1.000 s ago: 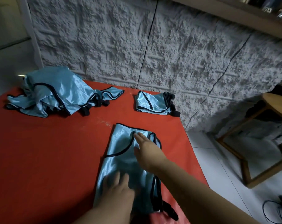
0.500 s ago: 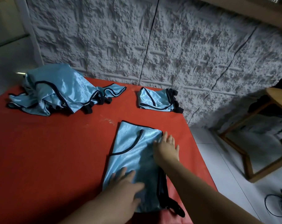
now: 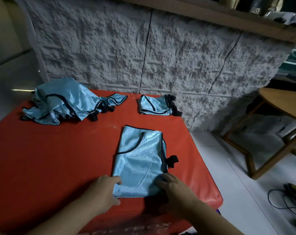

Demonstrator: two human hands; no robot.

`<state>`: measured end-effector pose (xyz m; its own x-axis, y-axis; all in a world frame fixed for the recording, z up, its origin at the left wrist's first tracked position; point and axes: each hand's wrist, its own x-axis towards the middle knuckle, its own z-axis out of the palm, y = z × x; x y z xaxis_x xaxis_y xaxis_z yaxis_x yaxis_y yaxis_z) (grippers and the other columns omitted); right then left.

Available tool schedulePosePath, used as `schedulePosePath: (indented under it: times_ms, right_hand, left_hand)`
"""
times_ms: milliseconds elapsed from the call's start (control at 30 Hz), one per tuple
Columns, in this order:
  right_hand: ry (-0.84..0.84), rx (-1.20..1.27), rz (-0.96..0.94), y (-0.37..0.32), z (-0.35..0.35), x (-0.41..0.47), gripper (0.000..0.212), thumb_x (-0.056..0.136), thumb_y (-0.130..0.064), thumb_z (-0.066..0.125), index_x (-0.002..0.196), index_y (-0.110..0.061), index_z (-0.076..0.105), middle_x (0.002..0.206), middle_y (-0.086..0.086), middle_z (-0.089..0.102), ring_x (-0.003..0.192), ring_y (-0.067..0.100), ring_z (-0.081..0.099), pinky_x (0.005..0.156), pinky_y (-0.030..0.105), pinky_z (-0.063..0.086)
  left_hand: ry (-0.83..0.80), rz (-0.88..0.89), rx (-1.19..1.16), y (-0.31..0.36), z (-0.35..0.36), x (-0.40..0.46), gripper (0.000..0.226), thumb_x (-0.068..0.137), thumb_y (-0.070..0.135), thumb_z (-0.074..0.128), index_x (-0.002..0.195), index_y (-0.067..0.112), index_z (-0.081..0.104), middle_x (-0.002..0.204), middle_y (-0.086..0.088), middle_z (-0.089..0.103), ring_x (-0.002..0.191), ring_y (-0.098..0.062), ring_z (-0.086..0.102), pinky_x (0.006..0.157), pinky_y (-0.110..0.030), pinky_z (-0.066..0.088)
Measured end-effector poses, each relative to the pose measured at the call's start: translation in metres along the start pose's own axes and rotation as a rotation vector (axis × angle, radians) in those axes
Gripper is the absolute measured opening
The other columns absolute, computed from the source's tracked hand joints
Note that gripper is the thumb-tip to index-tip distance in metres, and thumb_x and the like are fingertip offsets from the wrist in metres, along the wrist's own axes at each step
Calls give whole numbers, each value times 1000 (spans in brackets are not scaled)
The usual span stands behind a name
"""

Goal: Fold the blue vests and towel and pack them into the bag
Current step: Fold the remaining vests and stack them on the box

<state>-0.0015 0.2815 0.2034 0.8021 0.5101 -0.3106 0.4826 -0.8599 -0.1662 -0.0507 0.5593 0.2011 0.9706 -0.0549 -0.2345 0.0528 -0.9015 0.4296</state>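
Red-covered bench (image 3: pixel 50 167) stands against a rough white wall (image 3: pixel 160 56). Left hand (image 3: pixel 103 189) grips the near-left corner of the half-folded vest (image 3: pixel 138 160), thumb on top of the cloth. Right hand (image 3: pixel 176 189) holds the near-right corner, fingers curled over the fabric. This vest lies flat near the bench's right edge, one black strap (image 3: pixel 172 161) sticking out toward that edge. Bare red surface lies open to its left. Folded vest (image 3: pixel 156 105) sits at the far right, near the wall. Crumpled vests (image 3: pixel 62 102) are heaped at the far left. Wooden table (image 3: pixel 279 116) stands apart across white floor tiles.
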Motion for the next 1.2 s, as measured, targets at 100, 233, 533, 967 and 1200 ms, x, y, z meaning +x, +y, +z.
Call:
schedulePosePath:
  times_ms: [100,233,533,967,1200]
  right_hand:
    - [39,61,-18,6,-2,-1,92,64,-34,85,148,-33,47,152,-8,38,140,19,35,114,24,29]
    - [88,69,-11,7,-5,1,87,67,-32,87,146,-32,51,151,-8,41,135,20,38,110,21,28]
    - [213,36,59,-4,8,-1,67,75,-50,76,137,-37,54,139,-16,48,126,15,43,99,34,47]
    - [242,105,47,3,6,-3,34,80,-22,56,112,-26,67,103,-5,58,89,22,63,76,36,52]
    - [111,195,-94,1,-16,-18,27,65,-15,54,90,-22,61,87,-9,60,78,8,56,67,30,50]
  left_hand:
    - [51,-12,-68,1,5,4,34,73,31,86,95,42,63,89,11,59,82,-6,58,73,-19,44]
    - [124,-9,-115,-2,12,11,40,74,11,76,74,44,54,78,17,51,79,-6,54,66,-11,33]
    - [312,-12,-376,-3,-4,20,28,83,10,71,58,5,57,48,4,48,48,-11,42,53,-32,34]
    - [42,22,-203,-11,-25,-11,32,65,19,79,86,36,61,93,14,53,78,0,55,66,-14,42]
    - [36,99,-140,-21,-27,-23,28,68,33,89,66,32,62,86,13,58,78,-3,56,67,-11,40]
